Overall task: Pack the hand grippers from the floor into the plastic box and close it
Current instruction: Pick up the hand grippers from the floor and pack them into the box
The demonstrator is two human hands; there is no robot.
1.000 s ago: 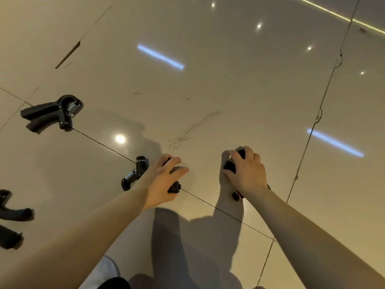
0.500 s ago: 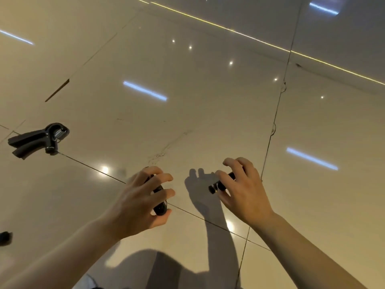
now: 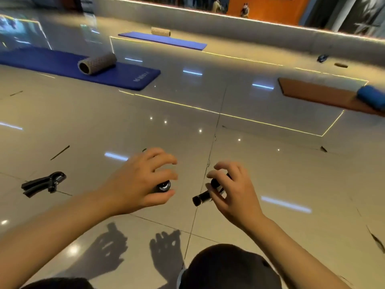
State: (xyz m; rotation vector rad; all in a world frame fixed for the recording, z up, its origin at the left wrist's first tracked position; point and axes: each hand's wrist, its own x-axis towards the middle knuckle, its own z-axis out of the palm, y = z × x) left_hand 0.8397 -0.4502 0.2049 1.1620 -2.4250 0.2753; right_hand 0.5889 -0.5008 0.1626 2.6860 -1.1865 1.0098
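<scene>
My left hand (image 3: 141, 180) grips a black hand gripper (image 3: 163, 186) above the floor; only one rounded handle end shows under my fingers. My right hand (image 3: 231, 192) holds a second black hand gripper (image 3: 205, 196), one handle sticking out to the lower left. A third black hand gripper (image 3: 42, 183) lies on the shiny tiled floor at the left. The plastic box is not in view.
A blue mat (image 3: 83, 69) with a foam roller (image 3: 96, 63) lies at the far left, another blue mat (image 3: 164, 40) with a roller behind it. A brown mat (image 3: 320, 94) with a blue roller (image 3: 371, 99) lies at the right. My dark-clothed knees (image 3: 227, 268) fill the bottom edge.
Both hands have lifted off the floor, each with a gripper. The view has tilted up, bringing the mats and far wall into sight.
</scene>
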